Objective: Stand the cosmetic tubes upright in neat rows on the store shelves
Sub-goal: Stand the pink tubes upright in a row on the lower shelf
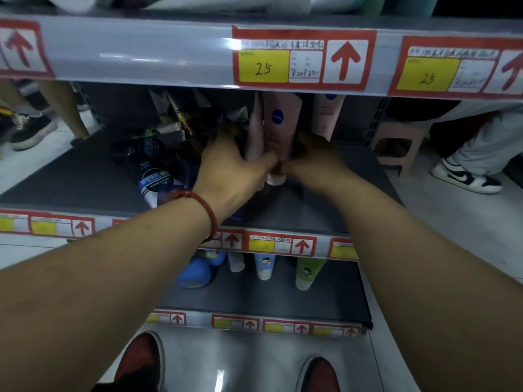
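Left hand (pixel 226 162) and right hand (pixel 314 161) clasp upright pink tube (pixel 280 123) on shelf (pixel 70 179).

The pink tube (pixel 278 128) loses its top behind the upper shelf rail (pixel 141 49). The fingers of the left hand (pixel 226 168) and the right hand (pixel 314 157) pass out of sight behind it. The dark tubes (pixel 169 128) blur into one heap (no count possible). The small handwriting on the price label (pixel 302 58) is unreadable. The bottom edge cuts off the red shoes (pixel 141 360).
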